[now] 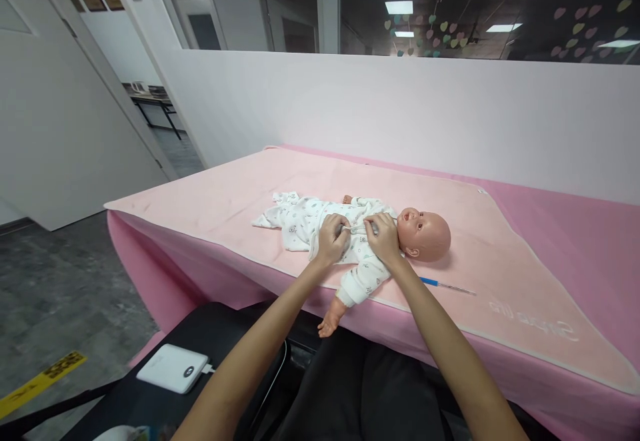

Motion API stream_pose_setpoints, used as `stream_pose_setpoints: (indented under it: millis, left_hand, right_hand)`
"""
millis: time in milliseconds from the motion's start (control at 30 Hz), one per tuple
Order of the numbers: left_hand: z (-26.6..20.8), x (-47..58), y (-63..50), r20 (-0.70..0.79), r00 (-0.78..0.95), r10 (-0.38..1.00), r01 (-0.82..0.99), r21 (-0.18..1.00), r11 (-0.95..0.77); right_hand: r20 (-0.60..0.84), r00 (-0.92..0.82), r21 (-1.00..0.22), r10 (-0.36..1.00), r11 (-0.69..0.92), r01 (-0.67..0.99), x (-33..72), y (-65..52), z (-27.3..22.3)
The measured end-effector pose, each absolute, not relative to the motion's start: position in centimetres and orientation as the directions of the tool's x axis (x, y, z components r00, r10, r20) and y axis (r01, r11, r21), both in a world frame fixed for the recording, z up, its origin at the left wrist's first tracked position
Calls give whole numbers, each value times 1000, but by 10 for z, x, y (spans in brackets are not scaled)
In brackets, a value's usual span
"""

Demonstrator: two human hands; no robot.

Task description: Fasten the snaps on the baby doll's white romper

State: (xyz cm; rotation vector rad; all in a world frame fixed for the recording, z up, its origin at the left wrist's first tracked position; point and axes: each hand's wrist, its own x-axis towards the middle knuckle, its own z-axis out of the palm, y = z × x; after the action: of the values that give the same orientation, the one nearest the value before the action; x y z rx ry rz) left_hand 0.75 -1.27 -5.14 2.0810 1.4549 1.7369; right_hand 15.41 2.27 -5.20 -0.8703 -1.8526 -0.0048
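Note:
A baby doll (424,233) lies on its back on the pink blanket, head to the right. It wears a white printed top (367,278) and white printed trousers (300,217). At the doll's chest, my left hand (333,238) pinches a thin white tie string of the top. Just to the right, close to the doll's chin, my right hand (383,234) is closed at the top's front, its fingertips pinching the string or cloth edge; which one is too small to tell. One doll arm (332,317) hangs over the table's near edge.
A thin stick with a blue handle (430,281) lies right of my right forearm. The pink blanket (210,207) covers the table, with a white partition (400,107) behind. A white power bank (173,367) with a cable rests on a black chair (215,324) at lower left.

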Motion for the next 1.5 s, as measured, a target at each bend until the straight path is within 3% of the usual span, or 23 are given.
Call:
stream_pose_setpoints:
  millis: [267,500,567,767,900,1133,1333,1500]
  left_hand:
    - [-53,13,-14,823,9,568,802,333,-496]
    - [-50,5,-19,755,83,651,831,308,-463]
    - [-52,-7,-23,725,50,687,835,347,-426]
    - [-58,-33,-25,611,-114,784,782,542,-309]
    - [-58,-31,-24,631,-161,759,752,576,-320]
    - [-59,-32,-24,701,-192,686,720,575,-387]
    - [-55,-24,-31,815,-141,562,801,427,-419]
    - [-52,-21,-32,772,-19,636,802,392,-451]
  right_hand:
    - [855,-111,-340,507,709,618,153,22,-55]
    - [869,-90,-287,487,644,709,155,24,-59]
    - [876,-102,-256,472,633,730,156,23,-58]
    - [905,-318,45,283,680,732,144,12,-43]
    - [792,-582,258,184,762,593,120,12,-38]
    - [778,-517,127,357,717,686,116,12,-44]
    - [803,-503,39,319,814,579,122,10,-44]
    - [833,-448,-28,324,834,551,121,13,-44]
